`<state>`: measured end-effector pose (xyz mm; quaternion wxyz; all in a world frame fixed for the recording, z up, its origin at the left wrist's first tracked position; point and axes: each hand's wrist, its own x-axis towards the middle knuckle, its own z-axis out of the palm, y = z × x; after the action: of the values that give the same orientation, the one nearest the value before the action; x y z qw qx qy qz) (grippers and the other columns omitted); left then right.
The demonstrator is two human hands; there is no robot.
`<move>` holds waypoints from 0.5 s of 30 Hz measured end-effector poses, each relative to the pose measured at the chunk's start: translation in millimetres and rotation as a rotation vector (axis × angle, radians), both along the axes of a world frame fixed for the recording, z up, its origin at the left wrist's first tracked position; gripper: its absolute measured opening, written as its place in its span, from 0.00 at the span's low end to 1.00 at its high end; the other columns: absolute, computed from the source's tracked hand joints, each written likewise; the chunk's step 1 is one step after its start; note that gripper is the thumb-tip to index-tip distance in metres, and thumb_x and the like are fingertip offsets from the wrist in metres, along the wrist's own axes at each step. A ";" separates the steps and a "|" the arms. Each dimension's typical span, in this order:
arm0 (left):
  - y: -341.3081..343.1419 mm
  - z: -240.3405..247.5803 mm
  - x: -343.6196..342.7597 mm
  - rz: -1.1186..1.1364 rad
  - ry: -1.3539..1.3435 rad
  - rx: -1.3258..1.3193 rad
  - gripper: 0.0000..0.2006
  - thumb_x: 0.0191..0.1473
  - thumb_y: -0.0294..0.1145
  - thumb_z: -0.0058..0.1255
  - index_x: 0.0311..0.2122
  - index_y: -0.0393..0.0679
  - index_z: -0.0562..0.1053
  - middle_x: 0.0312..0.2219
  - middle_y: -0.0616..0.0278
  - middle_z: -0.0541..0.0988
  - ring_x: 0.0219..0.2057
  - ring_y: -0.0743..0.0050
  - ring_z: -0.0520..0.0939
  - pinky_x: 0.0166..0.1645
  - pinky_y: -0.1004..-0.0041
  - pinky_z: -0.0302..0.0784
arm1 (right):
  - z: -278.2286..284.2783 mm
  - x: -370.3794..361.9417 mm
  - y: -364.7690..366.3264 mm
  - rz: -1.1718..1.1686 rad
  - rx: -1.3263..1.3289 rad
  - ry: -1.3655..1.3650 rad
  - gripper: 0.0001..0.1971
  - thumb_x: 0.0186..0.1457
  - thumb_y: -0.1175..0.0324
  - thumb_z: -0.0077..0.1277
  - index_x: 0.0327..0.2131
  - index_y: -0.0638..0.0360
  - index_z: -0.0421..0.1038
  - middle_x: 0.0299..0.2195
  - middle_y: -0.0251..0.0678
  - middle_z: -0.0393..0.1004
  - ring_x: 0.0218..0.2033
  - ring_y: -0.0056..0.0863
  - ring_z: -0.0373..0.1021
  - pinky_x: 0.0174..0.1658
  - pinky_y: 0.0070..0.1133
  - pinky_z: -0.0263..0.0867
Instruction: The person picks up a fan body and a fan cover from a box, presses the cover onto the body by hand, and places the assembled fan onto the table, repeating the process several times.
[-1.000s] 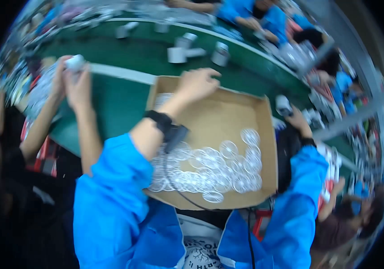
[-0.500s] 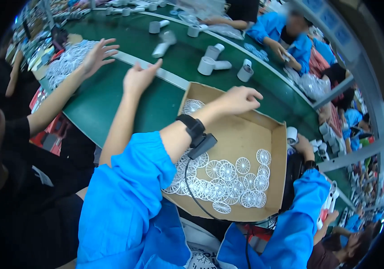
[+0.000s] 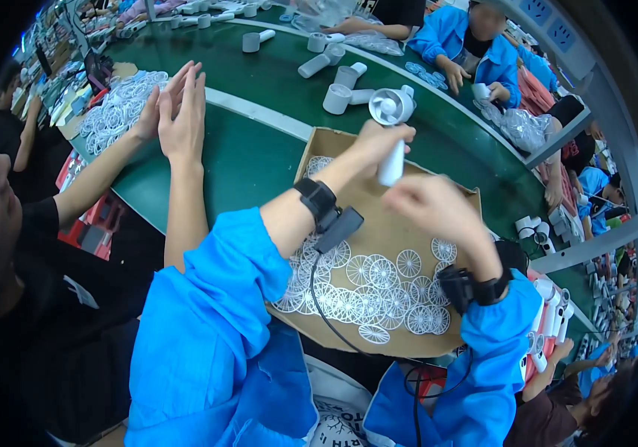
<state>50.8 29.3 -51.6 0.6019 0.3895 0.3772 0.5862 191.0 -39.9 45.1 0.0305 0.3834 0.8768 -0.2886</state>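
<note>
My left hand (image 3: 376, 143) is closed round the handle of a white handheld fan (image 3: 391, 167), held above the far part of a cardboard box. The fan's round head (image 3: 388, 109) points up and away, with its blades showing. My right hand (image 3: 438, 206) is over the box's right side, close to the handle's lower end. It is smeared by motion, so its fingers do not read clearly. Many white spoked discs (image 3: 383, 274), like round fan grilles, lie in the cardboard box (image 3: 311, 141), mostly in its near half.
More white fan bodies (image 3: 338, 98) lie on the green belt (image 3: 259, 89) beyond the box. At left, a co-worker's hands (image 3: 182, 119) are beside a heap of white rings (image 3: 121, 112). A metal post (image 3: 610, 141) stands at right; a cable (image 3: 319, 298) hangs from my left wrist.
My right hand has come from a white part beside the box to above the box. A fan is now in my left hand. The left co-worker's hands have come together.
</note>
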 end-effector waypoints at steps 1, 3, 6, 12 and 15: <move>-0.7 4.5 -1.0 -0.012 0.008 -0.022 0.12 0.49 0.34 0.55 0.38 0.41 0.71 0.28 0.60 0.76 0.23 0.72 0.78 0.27 0.74 0.75 | -7.8 -6.1 -12.8 0.178 0.003 -0.025 0.15 0.53 0.60 0.52 0.40 0.60 0.72 0.34 0.43 0.73 0.36 0.32 0.69 0.40 0.22 0.64; -3.4 11.7 -0.8 -0.014 0.031 -0.048 0.11 0.49 0.33 0.55 0.37 0.42 0.70 0.27 0.61 0.75 0.22 0.72 0.78 0.25 0.75 0.75 | -54.7 -9.3 -26.4 0.367 0.005 -0.034 0.16 0.51 0.60 0.53 0.40 0.58 0.72 0.35 0.45 0.73 0.38 0.37 0.69 0.41 0.25 0.64; -6.4 25.5 17.5 0.018 0.000 0.012 0.12 0.51 0.32 0.53 0.39 0.42 0.67 0.26 0.62 0.74 0.20 0.72 0.77 0.21 0.73 0.75 | -115.3 0.1 -33.4 0.322 0.470 0.185 0.17 0.48 0.58 0.55 0.41 0.55 0.73 0.38 0.42 0.72 0.43 0.41 0.66 0.45 0.29 0.63; -2.4 14.3 -2.2 -0.005 0.066 -0.073 0.15 0.53 0.32 0.52 0.44 0.43 0.63 0.28 0.60 0.73 0.21 0.71 0.77 0.21 0.72 0.77 | -125.1 -13.3 -35.3 0.480 0.527 0.375 0.16 0.45 0.61 0.56 0.40 0.51 0.73 0.35 0.35 0.72 0.39 0.37 0.67 0.43 0.29 0.64; -2.4 20.8 1.8 0.024 0.052 -0.097 0.18 0.53 0.34 0.52 0.47 0.43 0.61 0.32 0.59 0.73 0.24 0.71 0.78 0.24 0.73 0.79 | -115.3 -5.4 -28.2 0.492 0.403 0.360 0.15 0.44 0.62 0.56 0.38 0.50 0.73 0.34 0.35 0.72 0.40 0.36 0.67 0.43 0.29 0.64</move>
<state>52.6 26.9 -30.8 0.6031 0.3702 0.4254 0.5641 185.6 -68.1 -70.2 -0.1319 0.1021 0.9734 -0.1570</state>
